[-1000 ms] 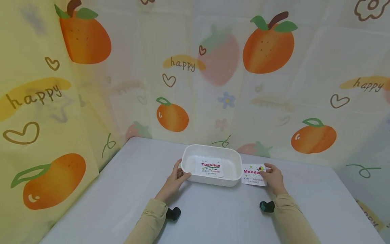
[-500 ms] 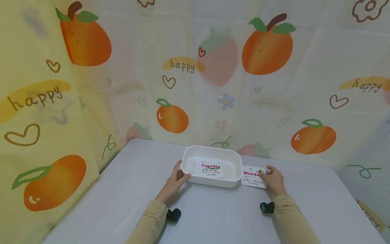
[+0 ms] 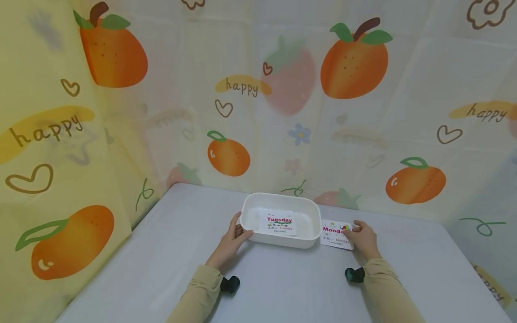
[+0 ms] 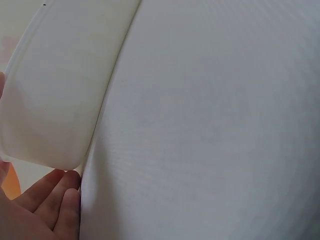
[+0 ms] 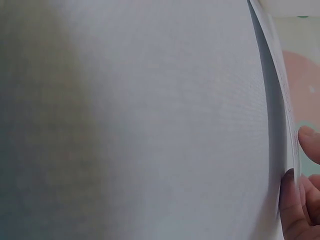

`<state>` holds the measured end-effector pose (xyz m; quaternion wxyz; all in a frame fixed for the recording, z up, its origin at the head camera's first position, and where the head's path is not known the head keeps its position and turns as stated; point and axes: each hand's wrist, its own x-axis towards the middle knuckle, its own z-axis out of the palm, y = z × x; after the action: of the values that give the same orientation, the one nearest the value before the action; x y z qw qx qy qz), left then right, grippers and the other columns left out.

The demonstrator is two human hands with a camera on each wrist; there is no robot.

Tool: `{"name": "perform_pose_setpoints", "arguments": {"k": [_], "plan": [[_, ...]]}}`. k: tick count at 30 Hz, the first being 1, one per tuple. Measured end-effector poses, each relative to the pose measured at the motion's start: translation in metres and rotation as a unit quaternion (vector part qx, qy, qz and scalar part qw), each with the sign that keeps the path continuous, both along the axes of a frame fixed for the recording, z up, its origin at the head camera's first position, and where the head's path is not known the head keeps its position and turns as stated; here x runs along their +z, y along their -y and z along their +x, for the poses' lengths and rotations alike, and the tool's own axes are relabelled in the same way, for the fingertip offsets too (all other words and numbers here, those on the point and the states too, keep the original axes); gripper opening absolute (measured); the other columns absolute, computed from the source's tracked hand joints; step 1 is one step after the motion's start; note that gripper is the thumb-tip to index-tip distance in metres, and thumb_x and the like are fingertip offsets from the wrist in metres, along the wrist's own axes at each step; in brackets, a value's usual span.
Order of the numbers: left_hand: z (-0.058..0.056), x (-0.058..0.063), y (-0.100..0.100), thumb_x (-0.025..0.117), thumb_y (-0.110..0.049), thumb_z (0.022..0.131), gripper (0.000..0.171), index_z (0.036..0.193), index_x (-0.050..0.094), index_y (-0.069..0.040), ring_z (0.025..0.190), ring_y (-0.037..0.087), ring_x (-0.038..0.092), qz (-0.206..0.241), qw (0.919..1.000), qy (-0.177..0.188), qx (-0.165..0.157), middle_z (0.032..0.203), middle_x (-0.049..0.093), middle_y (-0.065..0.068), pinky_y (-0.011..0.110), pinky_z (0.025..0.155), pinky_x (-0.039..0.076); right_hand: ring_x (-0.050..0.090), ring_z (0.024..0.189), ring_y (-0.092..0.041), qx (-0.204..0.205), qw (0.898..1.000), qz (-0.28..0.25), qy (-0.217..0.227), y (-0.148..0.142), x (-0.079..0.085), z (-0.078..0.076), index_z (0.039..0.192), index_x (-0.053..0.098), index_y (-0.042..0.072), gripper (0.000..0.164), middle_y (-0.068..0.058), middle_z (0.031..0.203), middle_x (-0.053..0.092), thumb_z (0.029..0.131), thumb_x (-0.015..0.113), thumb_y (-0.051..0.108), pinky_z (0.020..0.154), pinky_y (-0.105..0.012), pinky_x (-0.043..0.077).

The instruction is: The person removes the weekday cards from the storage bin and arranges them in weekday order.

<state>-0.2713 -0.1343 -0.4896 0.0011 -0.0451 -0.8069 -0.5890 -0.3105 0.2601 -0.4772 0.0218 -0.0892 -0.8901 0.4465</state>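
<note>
A white plastic box (image 3: pixel 282 241) stands on the table, its long side facing me. Inside it, on the bottom, lies a card printed "Tuesday" (image 3: pixel 278 226). My left hand (image 3: pixel 230 237) holds the box's left end, thumb at the front rim and fingers along the side; the left wrist view shows those fingers (image 4: pixel 55 205) against the box's end. To the right of the box, my right hand (image 3: pixel 365 237) pinches a "Monday" card (image 3: pixel 334 240) by its right edge. The right wrist view shows this card (image 5: pixel 280 65) edge-on, raised off the table at the grip.
A white cloth covers the table (image 3: pixel 282 287). Behind it and at the left hangs a curtain (image 3: pixel 177 89) with fruit prints and "happy" lettering. Dark wrist cameras (image 3: pixel 230 285) sit on both sleeves.
The head view has shifted very slightly. The lower right corner of the "Monday" card has dipped a little; both hands stay in place, and the box has not moved.
</note>
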Motion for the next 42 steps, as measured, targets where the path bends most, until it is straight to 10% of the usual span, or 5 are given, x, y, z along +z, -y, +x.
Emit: {"name": "perform_pose_setpoints", "arguments": {"k": [32, 42], "plan": [[0.002, 0.001, 0.000, 0.060, -0.036, 0.090, 0.074, 0.148, 0.017, -0.020, 0.117, 0.034, 0.047, 0.005, 1.0000, -0.007, 0.001, 0.129, 0.046, 0.021, 0.049, 0.093, 0.040, 0.048, 0.107, -0.044, -0.005, 0.998, -0.045, 0.040, 0.000, 0.008, 0.004, 0.137, 0.020, -0.016, 0.082, -0.036, 0.124, 0.039, 0.090, 0.058, 0.038, 0.094, -0.052, 0.036], [0.001, -0.001, 0.000, 0.059, -0.034, 0.091, 0.073, 0.148, 0.017, -0.017, 0.117, 0.036, 0.047, 0.003, 0.9999, -0.014, -0.001, 0.128, 0.046, 0.023, 0.049, 0.092, 0.041, 0.029, 0.124, -0.042, -0.010, 0.994, -0.102, 0.031, 0.013, 0.019, -0.001, 0.142, 0.016, -0.009, 0.089, -0.032, 0.137, 0.028, 0.087, 0.059, 0.047, 0.103, -0.051, 0.025]]}}
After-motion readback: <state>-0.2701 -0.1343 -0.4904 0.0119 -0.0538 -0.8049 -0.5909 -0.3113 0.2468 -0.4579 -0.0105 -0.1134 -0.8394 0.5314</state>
